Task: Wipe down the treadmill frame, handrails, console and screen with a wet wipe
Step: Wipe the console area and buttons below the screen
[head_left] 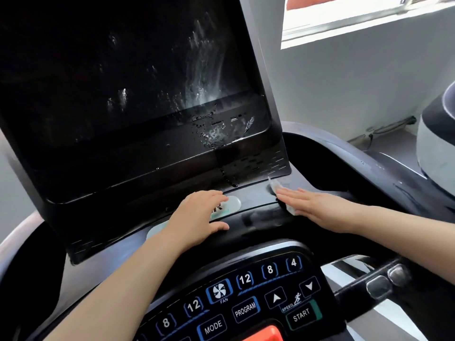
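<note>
The treadmill's big dark screen (118,77) fills the upper left and carries wet streaks and droplets near its lower right corner. Below it runs the black console ledge (256,217). My right hand (317,210) lies flat with straight fingers on that ledge, pressing a white wet wipe (273,185) whose edges stick out past the fingertips and under the palm. My left hand (199,217) rests on the ledge just left of it, fingers loosely bent over a pale oval label (234,203), holding nothing. The button panel (246,301) sits closest to me.
A dark handrail (379,284) with metal sensor pads juts out at the lower right. A white and dark machine (438,143) stands at the right edge. A grey wall and a bright window (357,18) lie beyond the console.
</note>
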The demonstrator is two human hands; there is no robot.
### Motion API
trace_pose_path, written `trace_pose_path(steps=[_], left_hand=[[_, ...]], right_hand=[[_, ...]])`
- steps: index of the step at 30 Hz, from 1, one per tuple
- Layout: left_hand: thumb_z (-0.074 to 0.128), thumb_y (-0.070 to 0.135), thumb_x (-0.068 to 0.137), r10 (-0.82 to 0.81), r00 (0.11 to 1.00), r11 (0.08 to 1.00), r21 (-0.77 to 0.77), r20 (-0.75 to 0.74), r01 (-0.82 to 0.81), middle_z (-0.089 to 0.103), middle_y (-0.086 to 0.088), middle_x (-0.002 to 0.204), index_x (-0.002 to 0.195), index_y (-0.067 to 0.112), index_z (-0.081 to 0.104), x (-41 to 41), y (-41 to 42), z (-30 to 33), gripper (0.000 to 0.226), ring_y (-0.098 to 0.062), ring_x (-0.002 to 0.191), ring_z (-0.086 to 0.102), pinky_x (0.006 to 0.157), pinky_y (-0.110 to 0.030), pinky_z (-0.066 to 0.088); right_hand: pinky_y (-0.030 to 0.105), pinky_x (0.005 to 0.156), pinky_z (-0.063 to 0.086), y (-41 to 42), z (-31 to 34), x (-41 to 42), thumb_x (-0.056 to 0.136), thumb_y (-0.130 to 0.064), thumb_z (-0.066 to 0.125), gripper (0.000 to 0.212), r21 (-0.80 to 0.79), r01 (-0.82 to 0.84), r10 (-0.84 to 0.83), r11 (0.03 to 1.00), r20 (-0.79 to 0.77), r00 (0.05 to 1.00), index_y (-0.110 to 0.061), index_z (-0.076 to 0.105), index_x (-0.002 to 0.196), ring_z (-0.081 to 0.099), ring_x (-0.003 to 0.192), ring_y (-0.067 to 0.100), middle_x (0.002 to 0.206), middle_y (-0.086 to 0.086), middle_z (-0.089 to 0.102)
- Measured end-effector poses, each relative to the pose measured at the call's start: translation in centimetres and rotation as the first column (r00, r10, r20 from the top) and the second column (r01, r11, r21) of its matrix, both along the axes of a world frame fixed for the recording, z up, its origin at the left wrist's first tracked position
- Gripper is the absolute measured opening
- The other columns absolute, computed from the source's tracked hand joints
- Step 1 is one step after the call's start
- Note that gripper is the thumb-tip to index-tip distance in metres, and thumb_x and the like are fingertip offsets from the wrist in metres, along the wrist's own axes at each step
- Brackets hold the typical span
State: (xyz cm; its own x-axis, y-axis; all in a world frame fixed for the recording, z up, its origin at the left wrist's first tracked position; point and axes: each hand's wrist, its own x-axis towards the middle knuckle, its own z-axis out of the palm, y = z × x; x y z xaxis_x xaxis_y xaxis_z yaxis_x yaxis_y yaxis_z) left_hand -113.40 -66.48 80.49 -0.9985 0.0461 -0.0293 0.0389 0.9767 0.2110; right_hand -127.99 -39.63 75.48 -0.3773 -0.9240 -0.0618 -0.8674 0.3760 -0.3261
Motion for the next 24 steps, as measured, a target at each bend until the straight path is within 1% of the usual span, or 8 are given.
trace_pose_path(steps=[3, 5, 7, 10, 12, 14, 18, 24], left_hand=[[0.072, 0.045, 0.076, -0.016, 0.999, 0.999, 0.030, 0.041, 0.015, 0.034, 0.010, 0.149, 0.142, 0.027, 0.037, 0.2, -0.6, 0.2, 0.077, -0.009, 0.137, 0.027, 0.111, -0.020, 0.014], [0.075, 0.046, 0.072, -0.026, 0.996, 0.999, 0.034, 0.083, 0.023, 0.031, 0.008, 0.150, 0.145, 0.027, 0.032, 0.6, -1.0, 0.3, 0.087, -0.009, 0.139, 0.024, 0.112, -0.022, 0.014], [0.076, 0.048, 0.070, -0.033, 0.992, 0.999, 0.003, 0.118, 0.033, 0.026, 0.008, 0.153, 0.146, 0.027, 0.027, 1.0, -1.4, 0.5, 0.093, -0.009, 0.140, 0.020, 0.113, -0.021, 0.012], [0.078, 0.048, 0.067, -0.022, 0.990, 1.000, -0.008, 0.142, 0.023, 0.024, 0.007, 0.154, 0.147, 0.027, 0.026, 2.0, -2.1, 1.2, 0.097, -0.009, 0.141, 0.018, 0.113, -0.021, 0.011], [0.080, 0.045, 0.066, -0.011, 0.988, 1.000, -0.001, 0.151, 0.012, 0.023, 0.006, 0.154, 0.146, 0.026, 0.027, 2.9, -2.9, 1.6, 0.098, -0.011, 0.141, 0.018, 0.111, -0.019, 0.009], [0.079, 0.046, 0.066, 0.013, 0.985, 1.000, -0.012, 0.174, -0.011, 0.020, 0.007, 0.155, 0.147, 0.027, 0.025, 4.1, -3.8, 1.7, 0.099, -0.009, 0.141, 0.016, 0.110, -0.017, 0.008], [0.075, 0.048, 0.071, 0.090, 0.976, 0.996, -0.027, 0.196, -0.087, 0.019, 0.010, 0.155, 0.147, 0.028, 0.024, 6.9, -5.3, 1.4, 0.094, -0.007, 0.141, 0.015, 0.109, -0.015, 0.007], [0.047, 0.037, 0.092, 0.214, 0.970, 0.976, 0.022, 0.112, -0.218, 0.047, 0.002, 0.140, 0.136, 0.016, 0.047, 10.5, -5.7, 1.5, 0.049, -0.016, 0.129, 0.040, 0.105, -0.025, 0.028]], right_hand=[[0.023, 0.118, 0.005, 0.2, 0.2, -0.4, 0.100, -0.020, 0.023, 0.050, 0.034, -0.176, 0.179, 0.984, -0.098, 0.979, -0.022, 0.006, 0.148, 0.003, 0.145, 0.003, 0.156, -0.009, 0.001], [0.017, 0.116, -0.004, -2.1, 1.0, 0.1, 0.101, -0.027, 0.008, 0.047, 0.183, -0.456, 0.486, 0.871, -0.184, 0.854, -0.025, -0.006, 0.146, -0.006, 0.144, 0.002, 0.154, -0.013, -0.009], [0.022, 0.117, 0.000, -5.6, 1.8, 0.6, 0.102, -0.034, 0.000, 0.050, 0.178, -0.639, 0.661, 0.749, -0.274, 0.699, -0.019, 0.000, 0.150, -0.002, 0.144, 0.007, 0.156, -0.006, 0.001], [0.032, 0.113, 0.012, -9.1, 1.2, 1.4, 0.100, -0.015, 0.022, 0.047, 0.161, -0.744, 0.717, 0.648, -0.457, 0.526, -0.005, 0.024, 0.145, 0.024, 0.139, 0.015, 0.152, 0.009, 0.031], [0.033, 0.115, 0.019, -8.7, 1.4, 0.6, 0.096, -0.014, 0.027, 0.048, 0.209, -0.737, 0.718, 0.642, -0.502, 0.483, -0.006, 0.028, 0.143, 0.028, 0.139, 0.017, 0.151, 0.007, 0.031], [0.032, 0.116, 0.021, -7.0, 1.7, -1.1, 0.092, -0.012, 0.029, 0.053, 0.239, -0.718, 0.702, 0.654, -0.545, 0.458, -0.008, 0.029, 0.144, 0.020, 0.142, 0.018, 0.155, 0.008, 0.019], [0.034, 0.117, 0.003, -7.7, 2.0, -1.9, 0.088, -0.014, 0.033, 0.067, 0.311, -0.715, 0.710, 0.626, -0.606, 0.358, -0.018, 0.012, 0.152, -0.004, 0.146, 0.018, 0.160, 0.007, -0.003], [0.042, 0.116, -0.003, -18.5, 1.7, 5.5, 0.088, -0.018, 0.036, 0.059, 0.286, -0.859, 0.763, 0.425, -0.624, 0.171, -0.023, 0.031, 0.147, 0.009, 0.143, 0.022, 0.155, 0.000, 0.025]])
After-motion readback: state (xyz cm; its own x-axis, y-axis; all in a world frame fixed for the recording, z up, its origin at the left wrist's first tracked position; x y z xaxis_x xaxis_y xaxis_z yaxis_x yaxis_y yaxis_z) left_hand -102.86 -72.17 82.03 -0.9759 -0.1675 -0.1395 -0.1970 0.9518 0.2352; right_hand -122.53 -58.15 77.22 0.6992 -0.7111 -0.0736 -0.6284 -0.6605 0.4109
